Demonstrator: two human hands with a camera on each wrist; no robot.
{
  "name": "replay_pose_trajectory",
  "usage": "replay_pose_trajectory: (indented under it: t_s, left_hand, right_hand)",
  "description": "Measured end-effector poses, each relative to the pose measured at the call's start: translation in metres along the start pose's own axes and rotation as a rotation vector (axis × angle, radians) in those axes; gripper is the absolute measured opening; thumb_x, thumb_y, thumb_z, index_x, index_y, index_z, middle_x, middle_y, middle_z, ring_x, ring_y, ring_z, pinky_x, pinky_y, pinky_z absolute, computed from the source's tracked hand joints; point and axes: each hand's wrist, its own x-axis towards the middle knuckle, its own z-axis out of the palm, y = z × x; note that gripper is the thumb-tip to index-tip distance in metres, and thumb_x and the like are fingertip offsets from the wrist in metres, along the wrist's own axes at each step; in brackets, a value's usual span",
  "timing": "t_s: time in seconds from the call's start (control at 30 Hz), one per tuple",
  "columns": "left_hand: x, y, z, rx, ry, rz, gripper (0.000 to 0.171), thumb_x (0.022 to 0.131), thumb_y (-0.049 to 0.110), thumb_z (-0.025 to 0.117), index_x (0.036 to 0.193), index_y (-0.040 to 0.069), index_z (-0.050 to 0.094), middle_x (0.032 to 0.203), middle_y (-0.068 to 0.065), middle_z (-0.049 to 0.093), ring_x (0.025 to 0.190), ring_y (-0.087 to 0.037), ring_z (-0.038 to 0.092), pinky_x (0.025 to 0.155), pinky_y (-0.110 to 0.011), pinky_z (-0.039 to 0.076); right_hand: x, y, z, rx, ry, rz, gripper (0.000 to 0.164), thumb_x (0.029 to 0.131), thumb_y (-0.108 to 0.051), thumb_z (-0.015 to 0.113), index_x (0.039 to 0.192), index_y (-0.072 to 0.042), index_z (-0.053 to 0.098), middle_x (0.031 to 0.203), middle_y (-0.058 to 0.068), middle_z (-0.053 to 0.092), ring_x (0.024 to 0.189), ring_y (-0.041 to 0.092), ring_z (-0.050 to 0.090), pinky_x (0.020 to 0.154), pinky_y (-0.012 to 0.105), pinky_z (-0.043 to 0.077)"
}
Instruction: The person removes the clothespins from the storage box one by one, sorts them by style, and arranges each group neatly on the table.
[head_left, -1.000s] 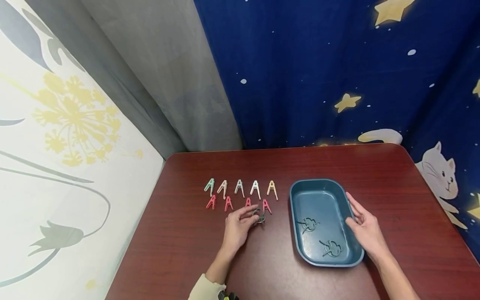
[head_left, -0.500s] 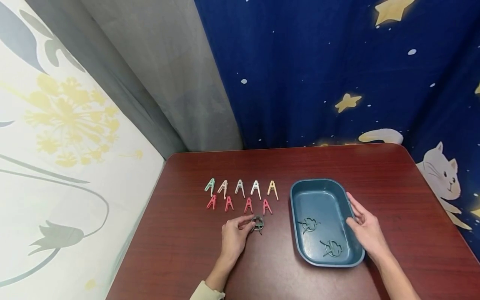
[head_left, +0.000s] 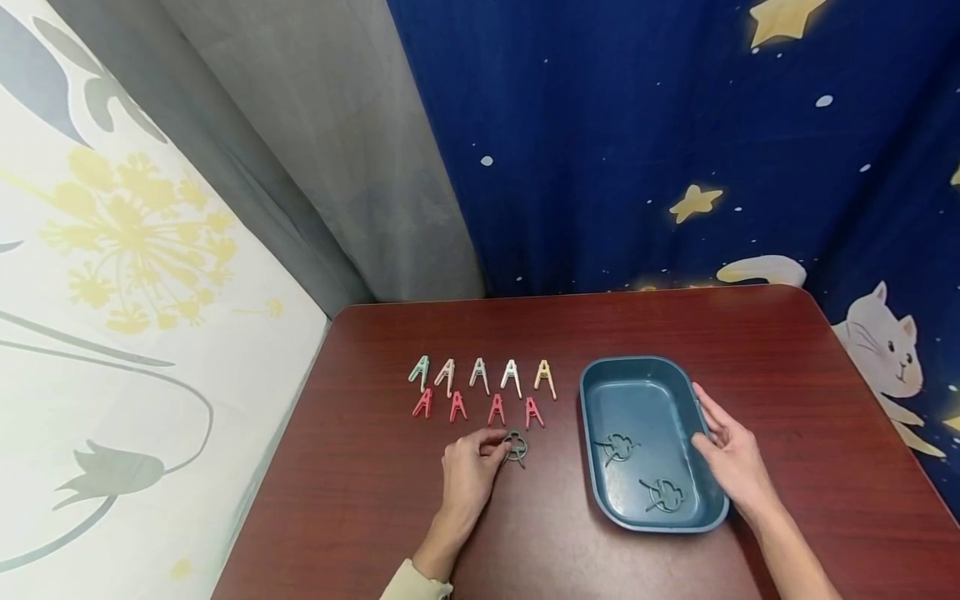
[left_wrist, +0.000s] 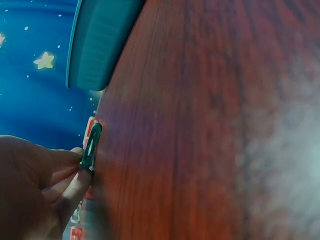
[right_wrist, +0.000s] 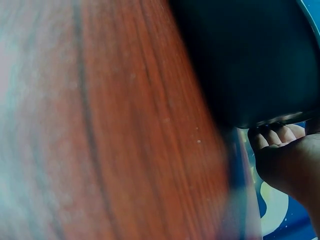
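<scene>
My left hand (head_left: 468,475) pinches a dark green ring-shaped plant clip (head_left: 516,447) between thumb and fingertips, at table level in front of the pegs. From the side, in the left wrist view, the plant clip (left_wrist: 92,146) looks thin and stands edge-on at the fingertips. Over on the right, my right hand (head_left: 735,467) grips the right rim of a blue rectangular tray (head_left: 588,492), thumb over the inside and fingers outside. Two similar green clips, one (head_left: 619,448) higher and one (head_left: 665,496) lower, lie flat in the tray.
Beyond my left hand, several pastel clothes pegs (head_left: 479,376) stand in a row, with several red pegs (head_left: 497,410) in a row before them. The brown table (head_left: 555,558) meets a blue starry curtain (head_left: 600,167) behind and a patterned wall at left.
My left hand has drawn back slightly toward me with the green plant clip, uncovering the red pegs, and has stayed there since. The right hand and tray have kept their place.
</scene>
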Motion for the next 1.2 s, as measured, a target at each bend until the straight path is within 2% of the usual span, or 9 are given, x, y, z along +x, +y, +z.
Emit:
replay_pose_trajectory:
  t_s: [0.27, 0.47, 0.53, 0.6, 0.7, 0.8, 0.9, 1.03, 1.2]
  left_hand:
    - [0.014, 0.015, -0.009, 0.075, 0.053, 0.123, 0.01, 0.089, 0.013, 0.087, 0.098, 0.015, 0.085, 0.074, 0.01, 0.076, 0.062, 0.003, 0.067, 0.064, -0.039, 0.057]
    - [0.037, 0.054, -0.009, 0.038, 0.108, 0.316, 0.02, 0.091, 0.003, 0.079, 0.106, 0.014, 0.084, 0.097, 0.002, 0.081, 0.07, -0.006, 0.069, 0.062, -0.035, 0.055]
    - [0.043, 0.069, -0.005, -0.003, 0.091, 0.369, 0.026, 0.091, 0.001, 0.079, 0.114, 0.013, 0.083, 0.1, -0.001, 0.081, 0.063, -0.007, 0.065, 0.057, -0.031, 0.051]
    - [0.049, 0.082, 0.003, -0.059, 0.046, 0.395, 0.032, 0.092, 0.002, 0.079, 0.122, 0.014, 0.08, 0.106, -0.002, 0.081, 0.057, -0.007, 0.059, 0.053, -0.027, 0.047]
    - [0.056, 0.098, 0.018, -0.175, -0.046, 0.414, 0.04, 0.094, 0.006, 0.08, 0.133, 0.014, 0.075, 0.115, -0.004, 0.079, 0.065, -0.008, 0.062, 0.061, -0.02, 0.049]
    - [0.061, 0.111, 0.034, -0.306, -0.172, 0.419, 0.049, 0.096, 0.012, 0.081, 0.144, 0.015, 0.068, 0.131, -0.003, 0.074, 0.098, -0.011, 0.072, 0.082, -0.02, 0.055]
    - [0.064, 0.121, 0.049, -0.414, -0.317, 0.439, 0.058, 0.097, 0.014, 0.079, 0.152, 0.015, 0.059, 0.147, -0.002, 0.065, 0.125, -0.017, 0.068, 0.1, -0.024, 0.053]
    - [0.062, 0.131, 0.069, -0.537, -0.507, 0.475, 0.066, 0.099, 0.01, 0.077, 0.158, 0.012, 0.05, 0.157, -0.002, 0.056, 0.137, -0.016, 0.059, 0.109, -0.026, 0.047]
    - [0.058, 0.141, 0.088, -0.636, -0.667, 0.539, 0.066, 0.097, 0.002, 0.076, 0.157, 0.005, 0.048, 0.158, -0.008, 0.054, 0.14, -0.009, 0.055, 0.11, -0.025, 0.046]
  right_hand:
    - [0.001, -0.001, 0.0, -0.008, -0.002, -0.005, 0.072, 0.1, 0.008, 0.057, 0.166, -0.012, 0.036, 0.155, 0.029, 0.043, 0.118, -0.013, 0.053, 0.092, 0.004, 0.042]
    - [0.001, -0.002, 0.0, -0.008, 0.003, 0.0, 0.072, 0.1, 0.007, 0.056, 0.166, -0.012, 0.036, 0.155, 0.028, 0.044, 0.116, -0.012, 0.056, 0.091, 0.005, 0.044]
    - [0.001, -0.001, 0.0, -0.002, 0.001, -0.002, 0.072, 0.1, 0.008, 0.056, 0.166, -0.012, 0.036, 0.155, 0.029, 0.043, 0.116, -0.012, 0.057, 0.091, 0.005, 0.044]
    - [0.001, -0.001, 0.001, 0.005, -0.001, -0.005, 0.072, 0.1, 0.008, 0.056, 0.166, -0.011, 0.036, 0.155, 0.029, 0.043, 0.115, -0.012, 0.058, 0.09, 0.005, 0.044]
    - [0.001, -0.001, 0.001, 0.021, -0.004, -0.009, 0.072, 0.1, 0.009, 0.057, 0.166, -0.01, 0.035, 0.155, 0.028, 0.043, 0.115, -0.012, 0.058, 0.089, 0.005, 0.045]
    - [0.001, 0.0, 0.001, 0.032, -0.002, -0.008, 0.072, 0.1, 0.009, 0.057, 0.166, -0.01, 0.036, 0.154, 0.028, 0.043, 0.115, -0.012, 0.058, 0.09, 0.005, 0.045]
    - [0.001, 0.0, 0.001, 0.026, -0.002, -0.007, 0.071, 0.1, 0.009, 0.057, 0.166, -0.009, 0.036, 0.154, 0.028, 0.043, 0.114, -0.011, 0.058, 0.09, 0.006, 0.045]
    - [0.001, -0.001, 0.001, -0.001, -0.001, 0.002, 0.071, 0.101, 0.008, 0.056, 0.166, -0.01, 0.035, 0.154, 0.029, 0.044, 0.114, -0.011, 0.058, 0.088, 0.006, 0.046]
    - [0.0, -0.002, 0.0, -0.023, -0.004, 0.01, 0.071, 0.101, 0.005, 0.056, 0.167, -0.013, 0.035, 0.155, 0.028, 0.045, 0.115, -0.012, 0.056, 0.087, 0.006, 0.046]
